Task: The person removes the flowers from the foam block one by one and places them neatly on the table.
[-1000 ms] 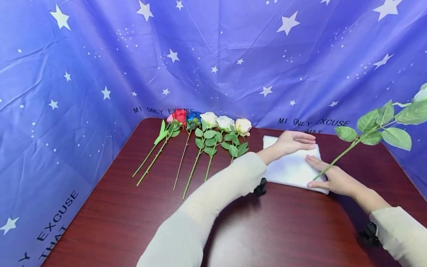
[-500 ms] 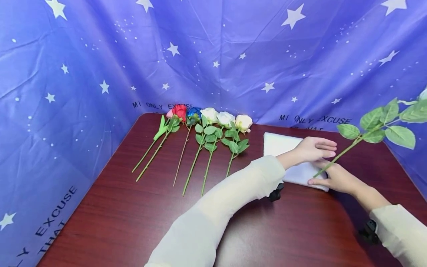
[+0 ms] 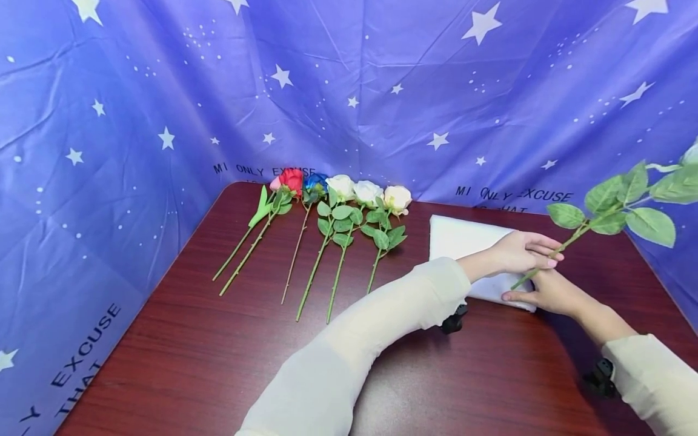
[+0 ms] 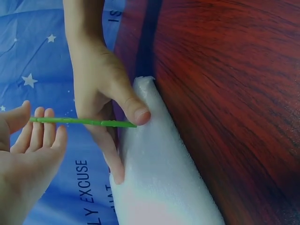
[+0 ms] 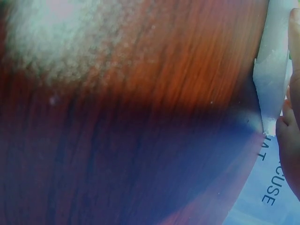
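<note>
A long-stemmed white rose (image 3: 602,215) rises from a flat white foam-like pad (image 3: 463,233), its bloom partly cut off at the right edge of the head view. My left hand (image 3: 526,251) pinches its green stem (image 4: 84,122) between thumb and fingertips, above the pad. Lower down, my right hand (image 3: 561,293) rests on the pad's right end, thumb and fingers extended either side of the stem's foot. The stem's lower tip meets the pad close to the right thumb (image 4: 140,115). In the right wrist view only part of the right hand (image 5: 291,136) shows at the edge.
Left of the pad, several artificial flowers lie in a row on the dark red table (image 3: 180,339): a red rose (image 3: 291,181), a blue rose (image 3: 316,183), white roses (image 3: 340,188) and a cream one (image 3: 397,200). A starry blue curtain (image 3: 327,72) stands behind.
My left hand has moved right from over the pad to the rose's stem and taken hold of it. The right hand stays on the pad.
</note>
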{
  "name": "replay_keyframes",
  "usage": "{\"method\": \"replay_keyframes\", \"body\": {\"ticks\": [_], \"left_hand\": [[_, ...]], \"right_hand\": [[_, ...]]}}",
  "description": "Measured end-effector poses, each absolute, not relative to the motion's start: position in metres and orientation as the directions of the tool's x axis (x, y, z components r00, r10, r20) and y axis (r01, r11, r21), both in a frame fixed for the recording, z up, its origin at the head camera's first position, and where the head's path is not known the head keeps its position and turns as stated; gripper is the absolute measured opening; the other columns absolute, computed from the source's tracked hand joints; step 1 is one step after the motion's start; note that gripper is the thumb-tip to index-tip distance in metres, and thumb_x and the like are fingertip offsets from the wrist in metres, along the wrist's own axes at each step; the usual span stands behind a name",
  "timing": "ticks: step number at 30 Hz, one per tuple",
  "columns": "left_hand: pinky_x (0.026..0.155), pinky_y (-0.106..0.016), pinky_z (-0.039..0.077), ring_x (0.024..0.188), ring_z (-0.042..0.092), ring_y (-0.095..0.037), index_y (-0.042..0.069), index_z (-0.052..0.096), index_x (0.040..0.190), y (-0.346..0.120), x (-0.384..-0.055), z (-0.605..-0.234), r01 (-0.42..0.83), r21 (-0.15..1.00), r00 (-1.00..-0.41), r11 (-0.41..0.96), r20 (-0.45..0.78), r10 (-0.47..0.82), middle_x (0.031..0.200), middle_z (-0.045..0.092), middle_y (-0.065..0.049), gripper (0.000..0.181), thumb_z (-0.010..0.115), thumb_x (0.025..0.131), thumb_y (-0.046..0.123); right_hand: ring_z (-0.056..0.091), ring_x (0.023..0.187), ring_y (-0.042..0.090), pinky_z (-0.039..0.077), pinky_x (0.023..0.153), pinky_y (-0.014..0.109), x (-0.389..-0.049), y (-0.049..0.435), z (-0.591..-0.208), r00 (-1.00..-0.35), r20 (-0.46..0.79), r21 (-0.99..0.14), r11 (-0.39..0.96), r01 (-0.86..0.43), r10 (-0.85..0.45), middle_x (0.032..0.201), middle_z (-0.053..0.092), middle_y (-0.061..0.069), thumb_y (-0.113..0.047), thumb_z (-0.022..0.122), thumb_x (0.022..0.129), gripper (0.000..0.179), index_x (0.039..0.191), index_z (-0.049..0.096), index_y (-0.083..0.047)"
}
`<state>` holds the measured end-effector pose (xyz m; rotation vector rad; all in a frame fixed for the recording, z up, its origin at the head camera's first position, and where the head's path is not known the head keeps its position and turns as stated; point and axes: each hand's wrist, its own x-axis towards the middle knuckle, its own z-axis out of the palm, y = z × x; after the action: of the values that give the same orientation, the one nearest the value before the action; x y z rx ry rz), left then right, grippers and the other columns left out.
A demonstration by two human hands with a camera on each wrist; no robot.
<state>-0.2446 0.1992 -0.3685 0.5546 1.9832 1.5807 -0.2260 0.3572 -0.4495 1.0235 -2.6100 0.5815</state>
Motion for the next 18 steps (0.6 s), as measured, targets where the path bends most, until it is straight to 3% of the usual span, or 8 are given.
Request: {"method": "replay_keyframes", "body": {"ticks": [5, 9, 13, 16, 18], "left_hand": [[0.073, -0.001, 0.045, 0.082, 0.065, 0.010, 0.018, 0.072, 0.111, 0.193, -0.244, -0.370, 0.046, 0.962, -0.839, 0.269, -0.108, 0.533, 0.102, 0.076, 0.007, 0.025, 0.072, 0.087, 0.017], [0.069, -0.002, 0.045, 0.069, 0.062, 0.012, 0.019, 0.076, 0.099, 0.184, -0.246, -0.374, 0.088, 0.954, -0.896, 0.285, -0.049, 0.442, 0.091, 0.077, 0.008, 0.017, 0.076, 0.083, 0.024], [0.064, -0.004, 0.047, 0.063, 0.063, 0.011, 0.018, 0.078, 0.090, 0.178, -0.249, -0.378, 0.049, 0.968, -0.935, 0.245, -0.042, 0.353, 0.081, 0.077, 0.007, 0.012, 0.080, 0.079, 0.023], [0.060, -0.006, 0.049, 0.062, 0.065, 0.010, 0.019, 0.079, 0.086, 0.176, -0.250, -0.381, 0.017, 0.974, -0.957, 0.224, -0.049, 0.287, 0.077, 0.077, 0.007, 0.010, 0.081, 0.077, 0.022], [0.057, -0.006, 0.050, 0.062, 0.067, 0.007, 0.017, 0.079, 0.086, 0.174, -0.251, -0.383, 0.009, 0.980, -0.965, 0.198, -0.044, 0.258, 0.078, 0.077, 0.004, 0.011, 0.081, 0.077, 0.020]], "right_hand": [[0.035, 0.102, -0.017, 0.029, 0.082, 0.004, -0.226, 0.357, -0.448, -0.720, 0.373, -0.259, 0.679, -0.687, -0.585, 0.101, 0.065, 0.012, -0.019, 0.089, 0.059, 0.059, 0.107, 0.062, 0.002], [0.057, 0.104, 0.010, 0.031, 0.083, 0.002, -0.222, 0.358, -0.446, -0.754, 0.314, -0.222, 0.727, -0.650, -0.578, 0.113, 0.066, 0.019, -0.025, 0.087, 0.064, 0.067, 0.117, 0.060, 0.005], [0.062, 0.102, 0.036, 0.035, 0.081, 0.008, -0.220, 0.358, -0.443, -0.783, 0.260, -0.185, 0.767, -0.615, -0.565, 0.121, 0.063, 0.026, -0.030, 0.086, 0.066, 0.071, 0.122, 0.059, 0.005], [0.060, 0.109, 0.038, 0.034, 0.086, 0.006, -0.221, 0.357, -0.442, -0.795, 0.237, -0.190, 0.776, -0.602, -0.558, 0.128, 0.058, 0.028, -0.032, 0.085, 0.069, 0.075, 0.129, 0.055, 0.002], [0.056, 0.120, 0.031, 0.029, 0.092, -0.001, -0.221, 0.357, -0.442, -0.797, 0.232, -0.196, 0.776, -0.600, -0.558, 0.130, 0.057, 0.029, -0.033, 0.084, 0.069, 0.078, 0.134, 0.053, -0.001]]}}
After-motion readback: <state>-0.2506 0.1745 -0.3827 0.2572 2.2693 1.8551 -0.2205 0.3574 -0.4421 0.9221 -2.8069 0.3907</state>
